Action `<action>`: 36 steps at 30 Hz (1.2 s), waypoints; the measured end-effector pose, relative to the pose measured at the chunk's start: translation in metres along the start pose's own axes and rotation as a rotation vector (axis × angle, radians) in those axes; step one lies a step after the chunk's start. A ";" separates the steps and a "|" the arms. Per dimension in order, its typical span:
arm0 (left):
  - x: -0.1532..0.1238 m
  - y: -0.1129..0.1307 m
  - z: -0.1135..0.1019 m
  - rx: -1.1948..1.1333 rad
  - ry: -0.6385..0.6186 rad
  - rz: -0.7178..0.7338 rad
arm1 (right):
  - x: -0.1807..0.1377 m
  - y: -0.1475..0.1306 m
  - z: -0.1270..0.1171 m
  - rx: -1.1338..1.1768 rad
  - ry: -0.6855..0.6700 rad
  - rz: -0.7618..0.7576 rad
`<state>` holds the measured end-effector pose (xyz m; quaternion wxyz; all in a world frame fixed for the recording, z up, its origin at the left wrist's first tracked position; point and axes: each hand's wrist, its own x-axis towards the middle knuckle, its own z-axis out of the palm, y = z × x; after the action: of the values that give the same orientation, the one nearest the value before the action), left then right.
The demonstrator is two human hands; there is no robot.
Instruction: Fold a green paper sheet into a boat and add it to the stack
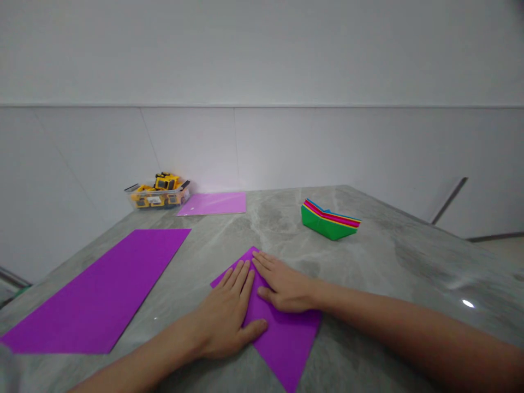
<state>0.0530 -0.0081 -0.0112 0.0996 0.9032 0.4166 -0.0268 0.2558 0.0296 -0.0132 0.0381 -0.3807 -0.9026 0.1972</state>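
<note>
A folded sheet of purple paper lies flat on the grey marbled table, one corner pointing away from me and another toward the near edge. On its left part rests my left hand, palm down, fingers stretched toward the far corner and thumb out to the side. My right hand presses flat on the upper right of the same paper, fingertips close to that far corner. Neither hand grips anything. The palms hide some of the folds.
A larger purple sheet lies at the left. Behind it stand a clear plastic box of yellow toy trucks and a lighter purple pack of paper. Right of centre sits a green folded paper boat with striped edges. A pale wall bounds the table's back.
</note>
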 end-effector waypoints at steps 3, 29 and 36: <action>0.001 -0.001 0.001 -0.011 -0.005 -0.003 | 0.021 0.008 0.003 -0.037 0.063 -0.012; 0.015 -0.016 0.014 -0.406 0.476 -0.350 | -0.019 0.027 -0.015 0.878 0.329 0.470; 0.012 -0.014 -0.006 -1.510 0.388 -0.310 | -0.018 0.017 0.013 1.432 0.565 0.318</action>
<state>0.0497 0.0107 -0.0093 0.6058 0.5120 0.4531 0.4070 0.2770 0.0231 -0.0297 0.4735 -0.4238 -0.4468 0.6297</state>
